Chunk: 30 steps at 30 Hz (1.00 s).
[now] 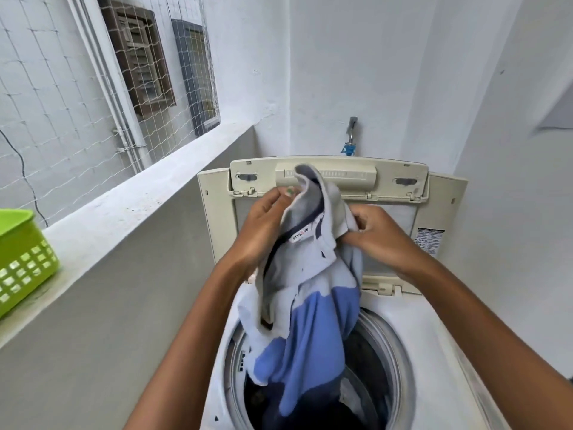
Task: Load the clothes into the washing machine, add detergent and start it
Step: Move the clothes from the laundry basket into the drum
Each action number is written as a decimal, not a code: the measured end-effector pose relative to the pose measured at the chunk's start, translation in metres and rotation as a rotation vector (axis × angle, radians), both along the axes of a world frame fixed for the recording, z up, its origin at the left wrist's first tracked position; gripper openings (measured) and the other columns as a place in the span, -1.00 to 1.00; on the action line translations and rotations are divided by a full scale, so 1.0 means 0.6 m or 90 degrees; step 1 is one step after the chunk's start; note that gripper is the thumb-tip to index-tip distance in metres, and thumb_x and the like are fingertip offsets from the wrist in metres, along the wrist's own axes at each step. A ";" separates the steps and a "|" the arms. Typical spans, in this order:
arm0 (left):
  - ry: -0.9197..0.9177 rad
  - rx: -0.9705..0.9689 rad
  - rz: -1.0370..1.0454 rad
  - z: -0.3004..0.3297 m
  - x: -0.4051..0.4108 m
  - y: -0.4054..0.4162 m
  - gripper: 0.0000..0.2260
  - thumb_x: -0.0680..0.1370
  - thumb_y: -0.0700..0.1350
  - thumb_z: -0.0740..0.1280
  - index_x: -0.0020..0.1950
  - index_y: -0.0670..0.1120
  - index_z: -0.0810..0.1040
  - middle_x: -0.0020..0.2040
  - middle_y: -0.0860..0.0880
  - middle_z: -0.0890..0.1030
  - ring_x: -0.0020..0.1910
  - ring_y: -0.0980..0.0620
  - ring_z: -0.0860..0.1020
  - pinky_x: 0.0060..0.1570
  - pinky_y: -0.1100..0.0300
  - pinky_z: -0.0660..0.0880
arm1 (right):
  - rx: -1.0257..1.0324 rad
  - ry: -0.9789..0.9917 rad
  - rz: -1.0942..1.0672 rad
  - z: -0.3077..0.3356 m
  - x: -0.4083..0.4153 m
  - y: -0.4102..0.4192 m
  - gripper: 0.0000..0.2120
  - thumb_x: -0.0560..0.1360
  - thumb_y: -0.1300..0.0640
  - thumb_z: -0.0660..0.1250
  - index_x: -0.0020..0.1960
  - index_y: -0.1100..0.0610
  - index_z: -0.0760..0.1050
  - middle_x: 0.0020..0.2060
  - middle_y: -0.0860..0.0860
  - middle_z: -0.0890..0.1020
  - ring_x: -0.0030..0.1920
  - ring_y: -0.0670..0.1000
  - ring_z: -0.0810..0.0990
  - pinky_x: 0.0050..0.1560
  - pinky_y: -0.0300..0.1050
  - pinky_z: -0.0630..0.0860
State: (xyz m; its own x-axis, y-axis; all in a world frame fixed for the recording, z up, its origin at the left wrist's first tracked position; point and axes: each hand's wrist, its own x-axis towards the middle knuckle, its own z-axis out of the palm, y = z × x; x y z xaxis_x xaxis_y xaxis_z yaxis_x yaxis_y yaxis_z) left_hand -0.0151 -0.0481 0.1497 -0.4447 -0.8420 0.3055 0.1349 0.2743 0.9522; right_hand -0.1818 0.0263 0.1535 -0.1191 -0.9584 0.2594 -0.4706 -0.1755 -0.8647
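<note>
One grey, white and blue shirt point(313, 293) hangs at centre frame over the open drum point(381, 361) of one top-loading washing machine point(434, 324), its hem dipping inside onto dark clothes. The left hand point(263, 228) pinches the collar; the right hand point(378, 234), at 3 o'clock from it, grips bunched fabric. The lid point(328, 178) stands raised at 12 o'clock. White walls surround; one green basket point(21, 259) sits on the ledge point(124, 206) at 9 o'clock, one tap point(350, 135) above.
</note>
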 end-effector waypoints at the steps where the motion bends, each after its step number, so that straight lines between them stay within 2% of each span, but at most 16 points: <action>1: -0.033 -0.017 -0.001 -0.006 0.012 -0.005 -0.78 0.66 -0.07 0.13 0.02 -0.08 0.56 -0.10 0.06 0.64 -0.13 0.15 0.59 -0.09 0.30 0.51 | -0.026 -0.034 -0.005 0.012 0.001 0.002 -0.84 0.40 0.41 0.34 -0.14 0.19 0.57 -0.22 0.04 0.65 -0.20 -0.09 0.57 -0.13 -0.19 0.47; 2: -0.084 -0.024 -0.017 -0.014 0.023 -0.008 -0.75 0.67 -0.07 0.09 0.08 -0.09 0.54 -0.04 0.06 0.63 -0.07 0.16 0.59 -0.02 0.30 0.52 | -0.055 -0.061 -0.018 0.022 0.000 0.001 -0.86 0.41 0.40 0.34 -0.09 0.23 0.57 -0.16 0.11 0.67 -0.15 -0.05 0.58 -0.08 -0.15 0.49; 4: -0.200 -0.012 -0.081 -0.042 0.038 -0.008 -0.71 0.68 -0.09 0.02 0.12 0.02 0.54 0.04 0.13 0.64 0.04 0.19 0.60 0.07 0.27 0.53 | -0.109 -0.102 -0.057 0.043 -0.001 0.000 -0.85 0.41 0.31 0.36 -0.02 0.29 0.55 -0.05 0.26 0.64 -0.09 0.02 0.57 0.00 0.00 0.51; 6: -0.280 0.012 -0.125 -0.077 0.042 -0.008 -0.69 0.64 -0.21 0.08 0.11 0.09 0.56 0.04 0.15 0.64 0.02 0.24 0.59 0.04 0.26 0.51 | -0.136 -0.138 -0.071 0.061 -0.003 0.002 -0.84 0.45 0.26 0.35 0.03 0.25 0.54 -0.04 0.21 0.64 -0.08 0.01 0.59 0.05 0.06 0.53; 8: -0.314 0.018 -0.155 -0.107 0.036 -0.007 -0.66 0.55 -0.38 0.15 0.13 -0.04 0.58 0.03 0.08 0.63 -0.05 0.32 0.58 -0.01 0.39 0.46 | -0.140 -0.154 -0.062 0.075 -0.005 0.005 -0.84 0.49 0.26 0.31 0.06 0.19 0.53 -0.07 0.09 0.63 -0.08 -0.05 0.60 0.04 -0.03 0.54; 10: -0.367 -0.023 -0.183 -0.128 0.024 -0.008 -0.70 0.54 -0.41 0.21 0.19 -0.17 0.57 0.07 -0.01 0.63 -0.07 0.34 0.57 -0.06 0.47 0.45 | -0.137 -0.139 -0.050 0.081 -0.005 0.006 -0.84 0.49 0.22 0.32 0.07 0.16 0.51 -0.08 0.05 0.61 -0.07 -0.07 0.59 0.02 -0.10 0.53; 11: -0.390 -0.050 -0.187 -0.135 0.016 -0.009 -0.74 0.55 -0.37 0.24 0.17 -0.16 0.58 0.08 -0.03 0.64 -0.03 0.28 0.58 -0.03 0.43 0.47 | -0.137 -0.123 -0.048 0.081 -0.005 0.007 -0.84 0.47 0.19 0.33 0.05 0.14 0.51 -0.08 0.03 0.61 -0.07 -0.08 0.59 0.01 -0.11 0.53; 13: -0.423 -0.071 -0.147 -0.150 0.005 -0.020 -0.78 0.54 -0.29 0.29 0.02 -0.03 0.65 0.00 0.01 0.67 -0.04 0.08 0.59 0.09 0.17 0.51 | -0.139 -0.105 -0.056 0.077 -0.010 0.008 -0.89 0.45 0.17 0.33 -0.02 0.08 0.50 -0.13 -0.03 0.60 -0.11 -0.12 0.58 -0.05 -0.17 0.52; 15: -0.439 -0.085 -0.021 -0.156 0.003 -0.041 -0.79 0.50 -0.18 0.28 -0.16 0.10 0.63 -0.12 0.05 0.69 -0.12 -0.01 0.60 0.05 -0.02 0.54 | -0.160 -0.096 -0.089 0.075 -0.023 0.013 -0.88 0.47 0.22 0.35 -0.13 0.02 0.45 -0.24 -0.12 0.57 -0.21 -0.19 0.55 -0.15 -0.26 0.49; 16: -0.438 -0.092 0.060 -0.151 0.006 -0.053 -0.85 0.49 -0.09 0.26 -0.19 0.08 0.61 -0.14 0.03 0.69 -0.12 -0.06 0.62 0.00 -0.04 0.57 | -0.174 -0.089 -0.113 0.075 -0.033 0.017 -0.84 0.46 0.22 0.36 -0.17 0.01 0.43 -0.27 -0.13 0.55 -0.23 -0.20 0.54 -0.17 -0.28 0.48; 18: -0.407 -0.093 0.229 -0.130 0.021 -0.076 -0.82 0.47 0.07 0.22 -0.16 0.04 0.56 -0.18 -0.03 0.68 -0.15 -0.12 0.64 -0.08 -0.03 0.57 | -0.197 -0.077 -0.149 0.071 -0.054 0.026 -0.82 0.43 0.22 0.41 -0.16 -0.01 0.45 -0.25 -0.14 0.57 -0.21 -0.20 0.55 -0.16 -0.28 0.48; 22: -0.260 -0.132 0.424 -0.060 0.046 -0.103 -0.83 0.48 -0.02 0.17 -0.12 0.03 0.55 -0.20 -0.03 0.66 -0.16 -0.10 0.63 -0.13 0.05 0.54 | -0.170 -0.034 -0.210 0.052 -0.083 0.039 -0.73 0.36 0.22 0.50 -0.06 0.03 0.47 -0.16 -0.14 0.58 -0.17 -0.23 0.55 -0.12 -0.26 0.48; 26: -0.194 -0.173 0.498 -0.005 0.051 -0.105 -0.80 0.53 -0.12 0.18 -0.02 -0.02 0.60 -0.17 0.04 0.57 -0.06 -0.06 0.56 -0.19 0.22 0.31 | -0.005 0.004 -0.230 0.044 -0.107 0.041 -0.52 0.29 0.15 0.57 0.09 0.09 0.40 -0.11 -0.10 0.52 -0.15 -0.18 0.50 -0.20 -0.27 0.44; 28: -0.186 -0.181 0.495 0.010 0.052 -0.100 -0.80 0.53 -0.14 0.18 -0.03 -0.04 0.61 -0.17 0.05 0.56 -0.05 -0.03 0.56 -0.20 0.24 0.28 | 0.046 0.030 -0.209 0.042 -0.114 0.039 -0.54 0.26 0.14 0.58 0.07 0.13 0.46 -0.09 0.01 0.55 -0.14 -0.08 0.51 -0.22 -0.21 0.41; 30: -0.194 -0.195 0.488 0.019 0.052 -0.094 -0.81 0.52 -0.12 0.20 -0.04 -0.05 0.61 -0.19 0.06 0.55 -0.04 -0.02 0.56 -0.20 0.26 0.28 | 0.043 0.032 -0.188 0.040 -0.113 0.037 -0.65 0.27 0.21 0.56 -0.01 0.21 0.52 -0.17 0.10 0.56 -0.16 -0.01 0.50 -0.23 -0.16 0.41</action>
State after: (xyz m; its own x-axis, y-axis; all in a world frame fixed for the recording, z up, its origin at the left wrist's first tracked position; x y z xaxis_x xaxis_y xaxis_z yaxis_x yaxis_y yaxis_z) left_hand 0.0161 -0.1045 0.1612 0.1104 -0.8431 0.5264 -0.4390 0.4338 0.7868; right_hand -0.2496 0.0482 0.1777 -0.3844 -0.8993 0.2086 -0.5346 0.0326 -0.8445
